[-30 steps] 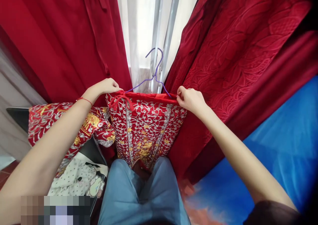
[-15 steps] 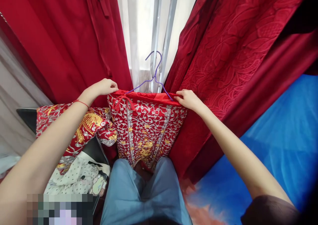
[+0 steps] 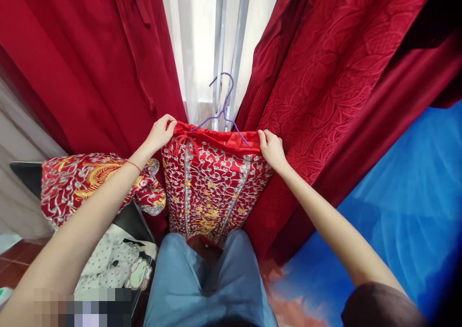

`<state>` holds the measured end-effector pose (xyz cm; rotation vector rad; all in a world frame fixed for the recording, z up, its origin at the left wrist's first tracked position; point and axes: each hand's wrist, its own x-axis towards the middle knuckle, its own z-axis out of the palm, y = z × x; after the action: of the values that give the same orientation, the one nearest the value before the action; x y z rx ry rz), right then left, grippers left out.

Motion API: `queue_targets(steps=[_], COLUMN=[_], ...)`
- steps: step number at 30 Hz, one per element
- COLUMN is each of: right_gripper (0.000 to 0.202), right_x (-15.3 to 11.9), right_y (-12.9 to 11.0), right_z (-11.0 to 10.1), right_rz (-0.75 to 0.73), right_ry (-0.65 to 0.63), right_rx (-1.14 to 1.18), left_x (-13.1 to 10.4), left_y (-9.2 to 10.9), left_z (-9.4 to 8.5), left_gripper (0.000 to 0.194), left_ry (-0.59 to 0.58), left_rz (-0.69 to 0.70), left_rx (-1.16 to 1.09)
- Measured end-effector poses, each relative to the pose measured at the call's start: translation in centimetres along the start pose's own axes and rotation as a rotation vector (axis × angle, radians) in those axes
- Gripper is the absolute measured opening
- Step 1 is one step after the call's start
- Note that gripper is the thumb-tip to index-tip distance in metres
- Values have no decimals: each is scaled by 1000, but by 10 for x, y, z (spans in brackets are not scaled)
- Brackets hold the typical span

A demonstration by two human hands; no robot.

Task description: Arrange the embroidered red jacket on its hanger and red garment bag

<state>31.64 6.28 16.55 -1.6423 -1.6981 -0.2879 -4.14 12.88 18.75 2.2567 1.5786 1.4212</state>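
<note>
A red skirt (image 3: 205,182) with silver and gold embroidery hangs upright between my hands, its plain red waistband stretched sideways. My left hand (image 3: 161,133) pinches the waistband at its left corner, close to a small tied red bow (image 3: 184,144). At the right corner my right hand (image 3: 271,149) grips the same band, thumb and fingers closed over the edge. Inside the waist opening sits a purple wire hanger (image 3: 224,113); its hook points up and its lower part is hidden within the skirt.
A matching embroidered red garment (image 3: 90,182) lies over a black chair (image 3: 135,221) at left, above a white dotted cloth bag (image 3: 104,264). Dark red curtains (image 3: 83,67) hang on both sides, with pale sheer fabric (image 3: 202,38) between. Blue cloth (image 3: 390,211) spreads at right.
Both hands have drawn slightly closer together, so the waistband sags more. The hanger sits a little lower at its right arm. The view has shifted slightly.
</note>
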Motion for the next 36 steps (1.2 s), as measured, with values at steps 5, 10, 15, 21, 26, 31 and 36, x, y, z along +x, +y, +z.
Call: queue_targets(steps=[5, 10, 15, 21, 26, 31, 36], right_gripper=[38, 36, 42, 23, 26, 24, 20], right_x=[-10, -24, -28, -25, -24, -17, -10], right_y=[8, 14, 30, 39, 45, 45, 29], right_z=[1, 0, -13, -17, -6, -1, -7], right_rz=[-45, -67, -432, -495, -531, -483, -382], right_ry=[-30, -13, -155, -192, -104, -18, -82], right_rx=[103, 222, 278, 57, 75, 231, 163], left_x=[1, -15, -24, -28, -30, -26, -20], left_y=[-31, -55, -63, -61, -53, -53, -52], left_z=[-4, -13, -22, -23, -27, -36, -43], left_gripper=[33, 54, 63, 37, 43, 63, 62], left_ry=[-189, -298, -319, -144, -205, -327, -553], left_rz=[-216, -309, -71, 142, 176, 21, -168], left_rx=[-388, -455, -370, 11, 123, -184, -242])
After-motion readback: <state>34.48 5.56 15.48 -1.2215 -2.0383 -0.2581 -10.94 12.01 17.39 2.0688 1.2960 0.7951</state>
